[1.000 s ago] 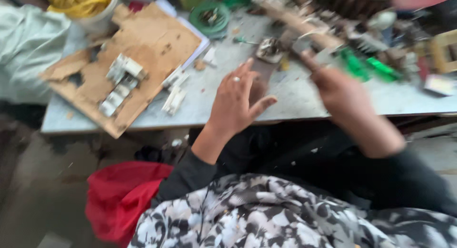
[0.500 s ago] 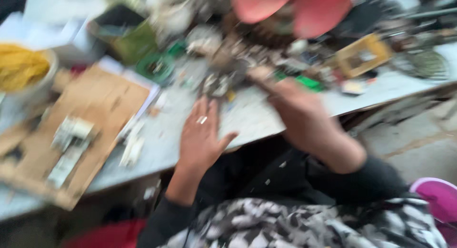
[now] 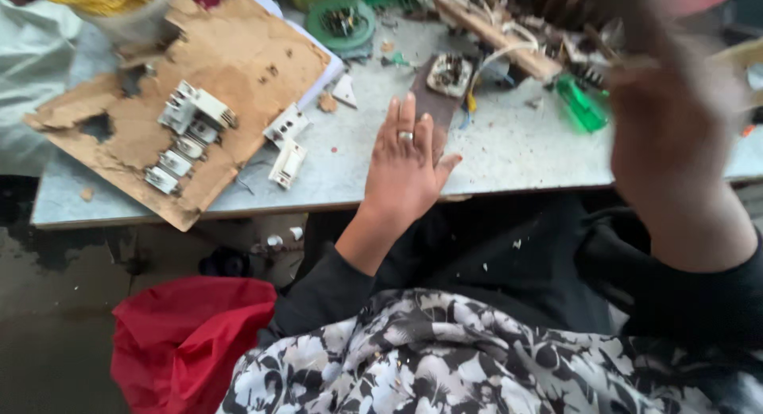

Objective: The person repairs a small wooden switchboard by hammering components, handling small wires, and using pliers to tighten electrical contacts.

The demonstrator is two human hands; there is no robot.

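Now your left hand lies flat, fingers spread, pinning the dark strip steady on the table; your right hand is blurred, grip unclear.

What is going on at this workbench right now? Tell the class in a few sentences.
A person sits at a cluttered grey worktable. The left hand lies flat, fingers spread, on a dark strip that carries a small pale electrical part. The right hand is raised near the camera and blurred, so what it holds, if anything, cannot be told. A torn cardboard sheet at the left bears several white switch parts. A green screwdriver handle lies near the right hand.
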